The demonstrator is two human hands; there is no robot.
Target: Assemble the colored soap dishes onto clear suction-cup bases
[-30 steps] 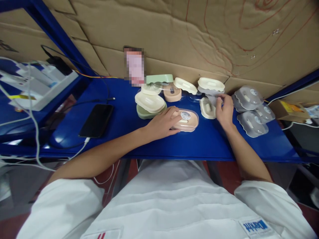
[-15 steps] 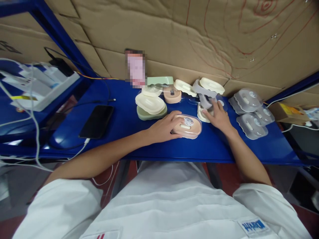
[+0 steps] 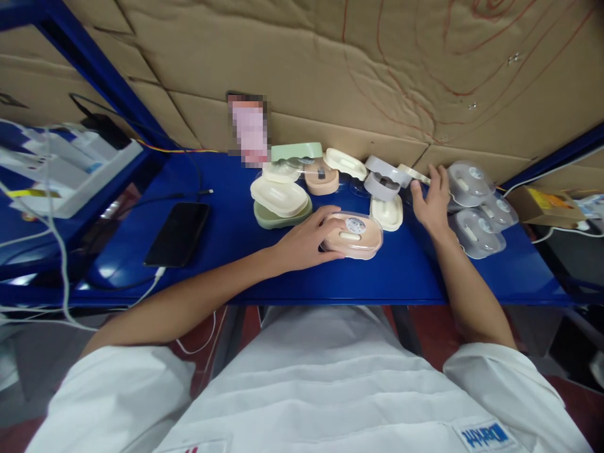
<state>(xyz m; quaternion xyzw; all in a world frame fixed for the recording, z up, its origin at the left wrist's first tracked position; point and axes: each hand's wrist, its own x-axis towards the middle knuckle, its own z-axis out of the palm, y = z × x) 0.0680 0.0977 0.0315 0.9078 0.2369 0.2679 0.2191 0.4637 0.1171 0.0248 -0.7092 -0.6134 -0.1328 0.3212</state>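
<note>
My left hand (image 3: 315, 238) is closed round the left end of a peach soap box (image 3: 353, 242), which has a clear lid with a round label and stands on the table. My right hand (image 3: 431, 200) is at the back right, its thumb and fingers round the end of a cream soap dish tray (image 3: 411, 172) that is tilted nearly edge-on; the hand partly hides it. Beside this hand, grey soap box parts (image 3: 382, 184) lie stacked. In front of them sits a cream soap box base (image 3: 387, 212).
Lidded grey soap boxes (image 3: 479, 229) are grouped at right. Cream trays (image 3: 278, 194), a green base (image 3: 283, 217) and a peach base (image 3: 321, 179) lie behind my left hand. A black phone (image 3: 178, 233) on a cable lies at left. Cardboard (image 3: 302, 69) walls the back.
My right hand has moved right and back from the grey parts. The cream tray has shifted right and tilted off the grey stack. My left hand stays on the peach box.
</note>
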